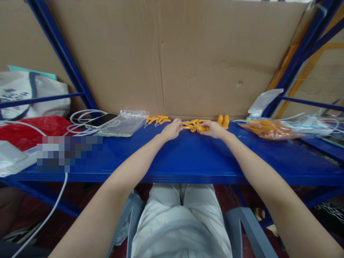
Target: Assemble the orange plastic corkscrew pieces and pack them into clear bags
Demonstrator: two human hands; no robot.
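Observation:
Near the back of the blue table, my left hand (171, 130) has its fingers closed on the left end of a ridged orange plastic piece (185, 127). A short metal ball chain (194, 128) shows beside that piece. My right hand (214, 129) pinches a rounded orange plastic piece (202, 129) just to the right of the chain. Whether the two pieces are joined I cannot tell. Behind my hands lie several branching orange pieces (197, 122). Two upright orange pieces (223, 121) stand to the right of my right hand.
More branching orange pieces with chains (158, 119) lie to the left, beside a clear plastic bag (129, 125). A phone (102, 120) rests among white cables. At right is a bag of orange parts (268, 129). A cardboard wall (161, 64) closes off the table's back.

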